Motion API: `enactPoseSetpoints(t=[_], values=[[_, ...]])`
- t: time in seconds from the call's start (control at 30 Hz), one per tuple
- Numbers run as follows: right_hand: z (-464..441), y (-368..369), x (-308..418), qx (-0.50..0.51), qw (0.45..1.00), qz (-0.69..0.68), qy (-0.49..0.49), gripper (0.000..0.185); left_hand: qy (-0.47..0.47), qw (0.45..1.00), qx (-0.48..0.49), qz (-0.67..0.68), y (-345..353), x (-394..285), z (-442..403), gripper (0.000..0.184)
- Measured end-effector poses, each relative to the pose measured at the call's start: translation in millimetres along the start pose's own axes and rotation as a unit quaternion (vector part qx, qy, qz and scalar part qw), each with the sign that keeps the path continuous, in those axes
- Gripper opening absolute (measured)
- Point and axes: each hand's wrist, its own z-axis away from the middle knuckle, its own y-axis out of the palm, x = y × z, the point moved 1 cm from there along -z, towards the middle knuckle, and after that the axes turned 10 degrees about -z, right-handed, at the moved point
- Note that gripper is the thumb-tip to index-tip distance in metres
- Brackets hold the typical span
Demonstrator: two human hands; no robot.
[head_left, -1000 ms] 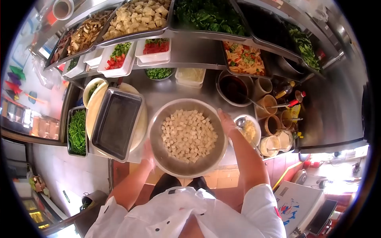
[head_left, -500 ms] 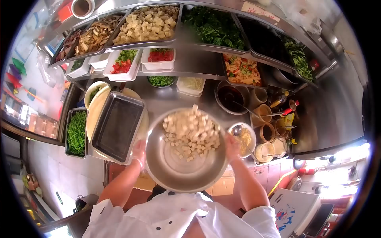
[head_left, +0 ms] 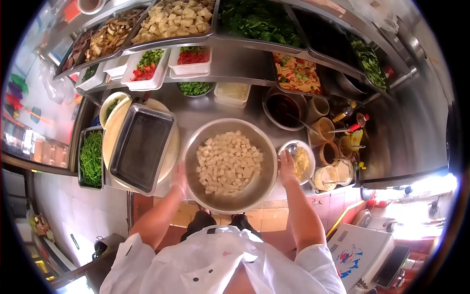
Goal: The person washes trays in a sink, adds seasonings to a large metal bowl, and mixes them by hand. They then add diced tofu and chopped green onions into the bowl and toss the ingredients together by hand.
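A wide stainless steel bowl (head_left: 230,204) is held level at the front of the counter, with a heap of pale diced cubes, like tofu (head_left: 229,164), spread over its bottom. My left hand (head_left: 179,177), in what looks like a clear glove, grips the bowl's left side. On the opposite side, my right hand (head_left: 287,168) holds the rim, close to a white bowl of chopped garlic-like bits (head_left: 300,164) with a spoon in it. The fingers beneath the steel bowl are hidden.
Left of the bowl, a dark rectangular pan (head_left: 143,149) rests on a round board (head_left: 168,171). Cut green beans (head_left: 91,157) fill a tray farther left. Seasoning tubs (head_left: 325,177) and a pot of dark sauce (head_left: 283,109) stand right. Trays of ingredients (head_left: 174,19) line the shelf.
The cubes, loosely scattered and blurred toward the bowl's far side before, now lie settled in its middle. The bowl has gone from tilted toward me to level. Both hands keep their hold.
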Motion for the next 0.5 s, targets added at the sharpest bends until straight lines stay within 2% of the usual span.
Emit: enactPoseSetpoints(t=[0.07, 0.13, 0.2, 0.23, 0.27, 0.33, 0.37, 0.4, 0.47, 0.5], values=[[20, -7, 16, 0.013, 0.999, -0.032, 0.038, 0.064, -0.08, 0.995, 0.014, 0.051, -12, 31, 43, 0.037], [41, -10, 12, 0.001, 0.999, -0.023, 0.036, 0.063, -0.171, 0.973, 0.144, -0.061, -21, 7, 106, 0.036], [68, -10, 18, 0.004, 0.999, 0.007, 0.047, 0.062, -0.13, 0.975, 0.171, -0.055, -30, 13, 106, 0.033], [61, -15, -16, 0.0, 0.999, 0.038, -0.015, 0.059, -0.107, 0.975, 0.185, -0.051, -33, 12, 102, 0.032], [57, -12, -27, -0.011, 0.999, 0.025, -0.045, 0.056, -0.097, 0.984, 0.133, -0.071, -31, -4, 90, 0.031], [52, 5, -36, -0.029, 0.993, -0.001, -0.111, 0.051, -0.018, 0.989, 0.093, -0.115, -46, 23, 11, 0.035], [50, 13, -29, -0.03, 0.996, -0.029, -0.082, 0.046, -0.017, 0.99, 0.101, -0.093, -36, 4, -2, 0.039], [49, 20, -14, -0.038, 0.997, 0.015, -0.068, 0.045, -0.017, 0.991, 0.108, -0.071, -23, -23, -14, 0.042], [42, 30, 19, -0.052, 0.992, 0.104, -0.043, 0.042, 0.013, 0.985, 0.068, -0.155, -2, -62, -19, 0.045], [29, 29, 17, -0.031, 0.995, 0.08, -0.043, 0.039, 0.029, 0.979, 0.047, -0.195, 8, -81, -16, 0.047]])
